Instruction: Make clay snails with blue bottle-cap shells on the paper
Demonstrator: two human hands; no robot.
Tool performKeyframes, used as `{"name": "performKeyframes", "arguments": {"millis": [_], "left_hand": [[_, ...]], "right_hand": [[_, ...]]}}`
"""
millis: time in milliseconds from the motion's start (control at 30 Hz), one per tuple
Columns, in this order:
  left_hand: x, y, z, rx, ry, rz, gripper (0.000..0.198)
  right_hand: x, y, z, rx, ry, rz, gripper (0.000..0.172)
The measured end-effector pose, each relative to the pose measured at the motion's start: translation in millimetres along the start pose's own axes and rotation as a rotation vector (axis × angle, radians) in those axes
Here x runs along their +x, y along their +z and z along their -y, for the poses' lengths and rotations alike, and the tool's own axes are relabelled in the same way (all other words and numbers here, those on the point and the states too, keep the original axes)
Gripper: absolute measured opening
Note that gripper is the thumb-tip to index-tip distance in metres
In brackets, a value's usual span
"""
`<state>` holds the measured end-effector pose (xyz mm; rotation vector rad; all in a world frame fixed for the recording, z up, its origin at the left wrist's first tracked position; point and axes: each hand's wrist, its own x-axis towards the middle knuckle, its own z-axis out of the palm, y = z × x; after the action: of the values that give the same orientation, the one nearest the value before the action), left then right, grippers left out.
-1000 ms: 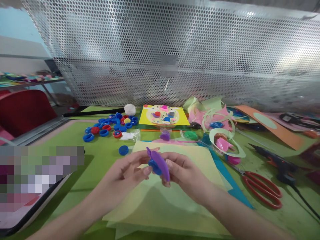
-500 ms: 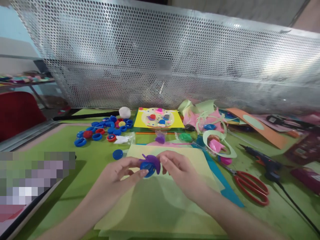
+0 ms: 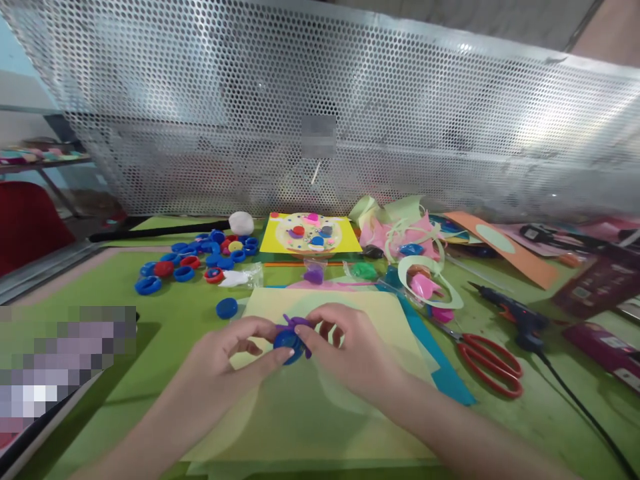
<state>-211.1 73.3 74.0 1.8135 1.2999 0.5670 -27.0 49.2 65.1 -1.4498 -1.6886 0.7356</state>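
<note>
Both my hands meet over a pale green paper sheet (image 3: 350,413) near the front of the table. My left hand (image 3: 227,357) pinches a blue bottle cap (image 3: 287,343) from the left with thumb and fingers. A purple clay piece (image 3: 296,325) sits on top of the cap. My right hand (image 3: 350,350) closes on the purple clay and cap from the right, its fingertips curled over them. A single blue cap (image 3: 227,307) lies on the table just left of the sheet.
A heap of blue and red bottle caps (image 3: 200,257) and a white clay ball (image 3: 241,223) lie at the back left. A yellow card with a decorated disc (image 3: 310,235) stands behind. Paper scraps (image 3: 410,240), red scissors (image 3: 487,363), a glue gun (image 3: 515,313) lie right. Perforated metal screen (image 3: 350,113) behind.
The purple clay stood long and upright over the cap; now it is pressed low onto it. Both hands have dropped closer to the paper and my view has shifted right.
</note>
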Motion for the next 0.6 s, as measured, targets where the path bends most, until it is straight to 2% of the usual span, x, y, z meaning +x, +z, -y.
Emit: {"name": "performKeyframes", "arguments": {"millis": [167, 333, 500, 600], "left_hand": [[1.6, -1.1, 1.0, 0.005, 0.007, 0.031, 0.035], [2.7, -0.5, -1.5, -0.040, 0.015, 0.044, 0.030], [5.3, -0.4, 0.0, -0.149, 0.010, 0.074, 0.026], [6.0, -0.8, 0.2, -0.209, -0.025, 0.089, 0.026]], "right_hand": [[-0.5, -0.3, 0.7, -0.063, -0.045, 0.003, 0.025], [0.5, -0.1, -1.6, -0.074, -0.115, -0.027, 0.019], [5.4, 2.2, -4.7, 0.172, -0.079, 0.000, 0.015], [6.8, 3.3, -4.6, 0.233, -0.083, -0.011, 0.013]]}}
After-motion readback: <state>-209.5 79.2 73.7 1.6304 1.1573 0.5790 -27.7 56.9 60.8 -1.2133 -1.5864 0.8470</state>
